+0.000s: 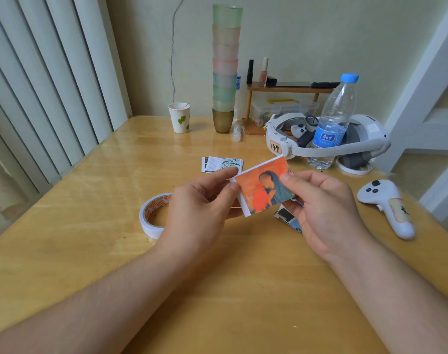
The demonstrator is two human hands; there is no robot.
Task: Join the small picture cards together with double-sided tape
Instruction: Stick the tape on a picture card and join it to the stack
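An orange picture card (256,187) with a white border is held above the wooden table (115,251). My left hand (200,203) pinches its left edge between thumb and fingers. My right hand (325,208) pinches its right side, thumb on the picture. A roll of double-sided tape (152,215) lies on the table just left of my left hand, partly hidden by it. A small stack of picture cards (221,163) lies behind my hands. More cards (286,217) show under my right hand.
A white controller (386,208) lies to the right. A water bottle (332,123) stands by a white headset (345,141) at the back right. A tall stack of cups (224,70), a paper cup (179,117) and a small wooden shelf (281,90) line the wall.
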